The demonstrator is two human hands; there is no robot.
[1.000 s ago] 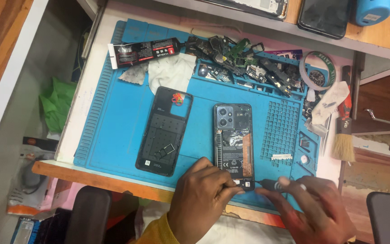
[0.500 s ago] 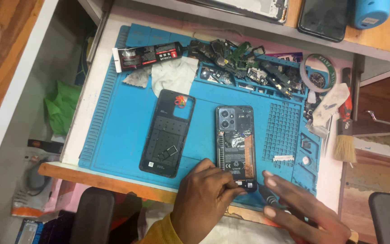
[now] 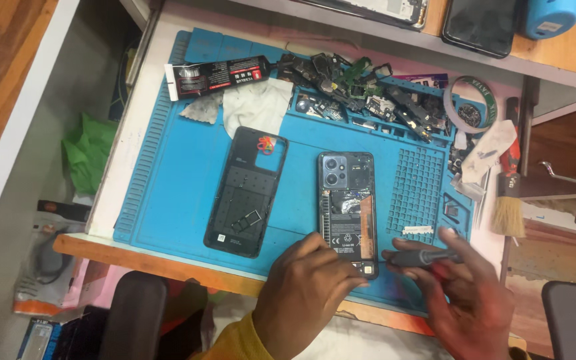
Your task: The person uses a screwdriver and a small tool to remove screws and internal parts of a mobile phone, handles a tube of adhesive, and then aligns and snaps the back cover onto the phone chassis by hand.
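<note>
An opened phone lies face down on the blue work mat, its back removed so the battery and camera module show. The left hand rests at the phone's lower edge, fingers curled down onto its bottom corner — pressing on it rather than gripping around anything. The right hand is closed around a dark screwdriver lying nearly level, its tip pointing toward the phone's lower right corner, just beside it. To the left of the phone, near but not touching, lies the detached black back cover, inner side up. Along the mat's far edge sit a glue tube, a white cloth and a heap of small phone parts — a brush lies off the mat on the table's right.
</note>
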